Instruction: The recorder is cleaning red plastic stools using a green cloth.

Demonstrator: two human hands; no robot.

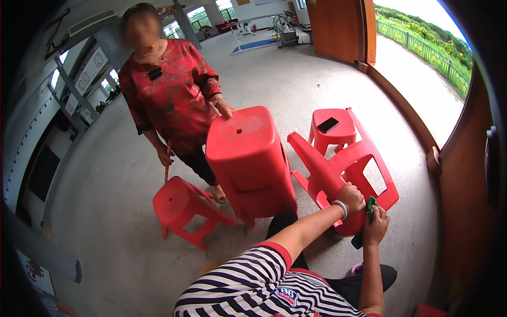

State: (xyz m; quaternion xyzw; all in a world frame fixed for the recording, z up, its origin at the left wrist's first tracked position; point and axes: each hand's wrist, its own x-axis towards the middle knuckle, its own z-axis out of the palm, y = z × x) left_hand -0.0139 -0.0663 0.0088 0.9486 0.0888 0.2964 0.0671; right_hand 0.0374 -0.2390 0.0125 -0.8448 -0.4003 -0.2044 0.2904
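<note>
A red plastic stool (328, 166) lies tilted in front of me, its legs pointing away. My left hand (350, 199), with a pale bracelet at the wrist, is closed on the stool near its seat end. In my right hand (376, 224) is a green cloth (358, 239), bunched up against the same stool's edge. Just left of these stands a tall stack of red plastic stools (257, 178). Beyond the tilted stool, a black phone (328, 125) lies on an upright red stool (341, 116).
Another person (170, 91) stands behind the stack, one hand on its top and the other on a stick (167, 166). A single red stool (174, 202) is at the left. Along the right runs a wooden door frame (404, 107) with a raised sill; exercise equipment (286, 33) stands far back.
</note>
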